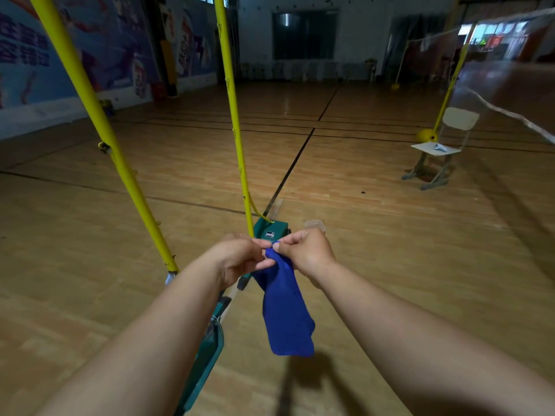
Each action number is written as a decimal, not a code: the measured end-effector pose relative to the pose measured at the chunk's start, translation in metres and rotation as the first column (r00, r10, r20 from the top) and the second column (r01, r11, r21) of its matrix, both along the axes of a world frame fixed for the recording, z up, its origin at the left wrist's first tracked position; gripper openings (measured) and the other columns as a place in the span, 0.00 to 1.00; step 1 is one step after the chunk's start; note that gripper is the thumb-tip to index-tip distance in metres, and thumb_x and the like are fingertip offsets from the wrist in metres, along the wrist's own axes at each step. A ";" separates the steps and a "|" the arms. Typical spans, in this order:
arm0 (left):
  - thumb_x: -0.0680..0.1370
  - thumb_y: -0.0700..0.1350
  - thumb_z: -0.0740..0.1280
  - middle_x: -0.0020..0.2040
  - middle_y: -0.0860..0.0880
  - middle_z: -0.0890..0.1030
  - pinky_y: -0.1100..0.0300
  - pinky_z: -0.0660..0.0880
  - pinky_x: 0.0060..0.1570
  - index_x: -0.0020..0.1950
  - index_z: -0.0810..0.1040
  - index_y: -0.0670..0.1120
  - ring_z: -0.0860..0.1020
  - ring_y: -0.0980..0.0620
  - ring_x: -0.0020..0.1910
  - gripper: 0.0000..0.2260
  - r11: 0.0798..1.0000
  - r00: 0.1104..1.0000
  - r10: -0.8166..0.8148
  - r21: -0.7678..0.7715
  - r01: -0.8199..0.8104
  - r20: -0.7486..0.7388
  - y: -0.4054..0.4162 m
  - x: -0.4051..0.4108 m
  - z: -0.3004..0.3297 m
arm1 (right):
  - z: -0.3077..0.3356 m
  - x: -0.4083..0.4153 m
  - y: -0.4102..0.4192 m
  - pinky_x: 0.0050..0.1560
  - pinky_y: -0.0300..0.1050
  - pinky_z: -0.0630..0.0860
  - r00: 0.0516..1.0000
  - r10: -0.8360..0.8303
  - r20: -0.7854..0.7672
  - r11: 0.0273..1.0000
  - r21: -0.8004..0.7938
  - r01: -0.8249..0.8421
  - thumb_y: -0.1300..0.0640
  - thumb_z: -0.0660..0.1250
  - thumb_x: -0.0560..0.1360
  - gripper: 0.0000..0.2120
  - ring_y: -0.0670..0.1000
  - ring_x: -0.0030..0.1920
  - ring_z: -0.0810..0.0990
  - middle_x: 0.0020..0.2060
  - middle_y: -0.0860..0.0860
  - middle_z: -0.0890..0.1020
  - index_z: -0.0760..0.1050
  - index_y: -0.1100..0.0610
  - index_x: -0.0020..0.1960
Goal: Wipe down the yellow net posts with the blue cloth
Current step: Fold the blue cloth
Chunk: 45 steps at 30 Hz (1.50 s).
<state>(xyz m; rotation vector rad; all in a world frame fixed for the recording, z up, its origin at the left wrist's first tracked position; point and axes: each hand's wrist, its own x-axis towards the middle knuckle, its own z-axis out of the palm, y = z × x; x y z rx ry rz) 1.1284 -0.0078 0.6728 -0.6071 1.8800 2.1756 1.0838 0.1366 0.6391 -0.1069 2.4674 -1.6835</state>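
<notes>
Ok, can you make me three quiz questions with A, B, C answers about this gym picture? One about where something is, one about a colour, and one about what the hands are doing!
1. Where is the white folding chair?
A. right, beside a far yellow post
B. between the two near posts
C. against the left wall

2. What colour are the bases under the two near yellow net posts?
A. red
B. green
C. white

3. What are the hands doing with the soft blue cloth?
A. wiping a post
B. pinching its top so it hangs
C. laying it on the floor

Answers: 1 A, it stands right, by the far post. 2 B, the bases are green. 3 B, left hand and right hand pinch it; it dangles.
</notes>
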 end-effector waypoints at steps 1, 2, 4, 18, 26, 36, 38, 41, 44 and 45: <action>0.74 0.19 0.55 0.46 0.35 0.81 0.60 0.82 0.30 0.50 0.79 0.32 0.82 0.44 0.39 0.17 1.000 1.000 -0.012 -0.006 0.012 -0.008 0.000 -0.002 -0.001 | 0.000 -0.001 0.001 0.54 0.56 0.83 1.000 0.002 -0.010 1.000 -0.003 -0.002 0.55 0.76 0.74 0.03 0.51 0.45 0.87 0.39 0.50 0.88 0.87 0.55 0.44; 0.74 0.18 0.54 0.47 0.33 0.81 0.60 0.82 0.31 0.53 0.79 0.30 0.82 0.44 0.40 0.18 1.000 1.000 -0.022 -0.009 0.022 -0.016 0.000 -0.005 -0.003 | 0.000 -0.004 0.002 0.54 0.56 0.83 1.000 0.012 -0.017 1.000 -0.009 -0.012 0.55 0.76 0.74 0.04 0.51 0.44 0.86 0.38 0.49 0.88 0.87 0.54 0.43; 0.74 0.18 0.53 0.49 0.32 0.80 0.61 0.83 0.33 0.58 0.77 0.28 0.82 0.43 0.42 0.19 1.000 0.999 -0.023 -0.019 0.023 -0.032 -0.001 -0.014 -0.004 | 0.002 -0.008 0.004 0.53 0.52 0.83 0.996 0.081 -0.025 0.997 0.002 -0.081 0.52 0.79 0.72 0.05 0.49 0.45 0.86 0.37 0.47 0.88 0.87 0.53 0.43; 0.75 0.35 0.74 0.47 0.42 0.82 0.59 0.79 0.45 0.54 0.82 0.40 0.79 0.50 0.43 0.09 0.848 0.949 -0.281 -0.501 0.173 -0.147 -0.032 -0.114 -0.025 | 0.005 -0.098 -0.008 0.48 0.45 0.81 0.997 0.020 -0.071 1.000 0.010 -0.020 0.62 0.71 0.79 0.03 0.50 0.44 0.84 0.43 0.53 0.86 0.84 0.61 0.50; 0.67 0.48 0.82 0.51 0.51 0.78 0.50 0.76 0.61 0.40 0.80 0.49 0.77 0.49 0.55 0.12 0.521 0.890 -0.446 -0.836 0.173 -0.094 -0.082 -0.169 -0.037 | 0.029 -0.154 -0.031 0.58 0.53 0.79 0.992 -0.062 -0.110 0.998 -0.008 0.061 0.62 0.69 0.80 0.06 0.53 0.47 0.82 0.50 0.61 0.86 0.82 0.63 0.54; 0.75 0.56 0.73 0.66 0.55 0.71 0.54 0.71 0.65 0.51 0.84 0.55 0.69 0.53 0.67 0.09 -0.156 0.540 -0.836 -0.986 -0.061 0.099 -0.106 -0.218 -0.012 | 0.014 -0.210 -0.044 0.54 0.51 0.79 0.970 -0.213 -0.116 0.969 0.106 0.225 0.59 0.67 0.81 0.07 0.54 0.46 0.82 0.43 0.52 0.85 0.80 0.54 0.44; 0.75 0.61 0.70 0.65 0.55 0.71 0.53 0.72 0.64 0.51 0.83 0.55 0.69 0.53 0.66 0.12 -0.162 0.538 -0.837 -0.984 -0.073 0.098 -0.107 -0.226 -0.011 | 0.012 -0.219 -0.044 0.56 0.53 0.79 0.960 -0.263 -0.094 0.962 0.055 0.269 0.59 0.67 0.81 0.05 0.56 0.49 0.84 0.45 0.53 0.86 0.81 0.56 0.48; 0.74 0.63 0.71 0.62 0.54 0.75 0.52 0.74 0.61 0.51 0.81 0.55 0.73 0.52 0.63 0.14 -0.144 0.657 -0.747 -0.990 -0.011 0.101 -0.106 -0.246 -0.015 | 0.008 -0.233 -0.043 0.58 0.54 0.79 0.953 -0.294 -0.080 0.955 0.013 0.296 0.59 0.66 0.81 0.05 0.57 0.51 0.84 0.46 0.55 0.86 0.81 0.56 0.49; 0.74 0.60 0.73 0.47 0.52 0.83 0.51 0.79 0.50 0.46 0.82 0.51 0.80 0.50 0.48 0.13 0.081 0.807 -0.589 -0.990 0.113 0.044 -0.106 -0.267 -0.018 | 0.002 -0.246 -0.040 0.55 0.52 0.78 0.955 -0.286 -0.080 0.957 0.027 0.289 0.58 0.66 0.81 0.08 0.54 0.46 0.82 0.43 0.52 0.85 0.78 0.51 0.44; 0.74 0.58 0.74 0.43 0.51 0.83 0.50 0.80 0.47 0.44 0.82 0.50 0.80 0.49 0.45 0.12 0.136 0.810 -0.585 -0.981 0.142 0.036 -0.105 -0.275 -0.020 | 0.000 -0.251 -0.040 0.52 0.50 0.78 0.954 -0.288 -0.080 0.956 0.042 0.292 0.57 0.66 0.81 0.09 0.53 0.44 0.81 0.42 0.52 0.84 0.78 0.51 0.43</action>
